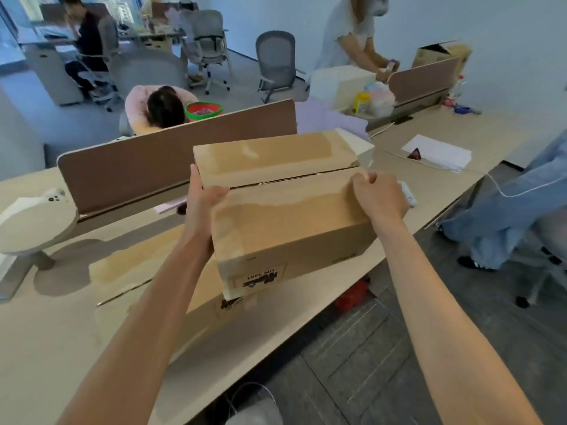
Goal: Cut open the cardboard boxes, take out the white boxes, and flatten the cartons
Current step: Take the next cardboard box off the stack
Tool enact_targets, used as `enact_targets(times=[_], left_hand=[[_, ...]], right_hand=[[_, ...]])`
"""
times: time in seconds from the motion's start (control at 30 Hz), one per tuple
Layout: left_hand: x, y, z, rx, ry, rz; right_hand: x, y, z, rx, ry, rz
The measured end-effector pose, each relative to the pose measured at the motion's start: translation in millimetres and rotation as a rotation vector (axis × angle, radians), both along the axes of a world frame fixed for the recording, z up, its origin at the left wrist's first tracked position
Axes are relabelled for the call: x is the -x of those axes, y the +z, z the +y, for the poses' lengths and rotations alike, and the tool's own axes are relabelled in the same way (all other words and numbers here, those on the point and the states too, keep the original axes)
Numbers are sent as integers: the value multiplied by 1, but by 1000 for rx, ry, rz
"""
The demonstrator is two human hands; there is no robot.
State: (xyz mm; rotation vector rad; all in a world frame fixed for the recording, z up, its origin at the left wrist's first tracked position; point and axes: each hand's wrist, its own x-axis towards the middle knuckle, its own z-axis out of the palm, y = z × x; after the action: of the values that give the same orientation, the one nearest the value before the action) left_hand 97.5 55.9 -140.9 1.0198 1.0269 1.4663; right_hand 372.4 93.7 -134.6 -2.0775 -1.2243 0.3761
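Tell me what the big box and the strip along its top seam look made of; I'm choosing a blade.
The big box looks like brown corrugated cardboard with a matte, papery surface and crisp folded edges. The strip along its top seam looks like wide, glossy plastic packing tape: it shines and darkens the cardboard beneath. The seam seems already split.

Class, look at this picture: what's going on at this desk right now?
A person is gripping a brown cardboard box on the desk, the left hand on its left end and the right hand at its right end. The top seam looks slit, the flaps still down. A flattened carton lies beneath it.
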Motion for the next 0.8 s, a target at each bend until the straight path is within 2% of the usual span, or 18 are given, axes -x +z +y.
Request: enact_targets(times=[0.23,0.37,0.57,0.8], left_hand=[[-63,-43,50,33,-66,32],[-79,-85,85,76,-28,54],[-95,-147,128,154,87,39],[-106,-187,133,414,184,20]], right_hand=[[-68,-29,40,9,-116,-18],[-78,-68,88,50,-74,-57],[-80,-136,153,218,67,-20],[-80,-183,172,210,113,33]])
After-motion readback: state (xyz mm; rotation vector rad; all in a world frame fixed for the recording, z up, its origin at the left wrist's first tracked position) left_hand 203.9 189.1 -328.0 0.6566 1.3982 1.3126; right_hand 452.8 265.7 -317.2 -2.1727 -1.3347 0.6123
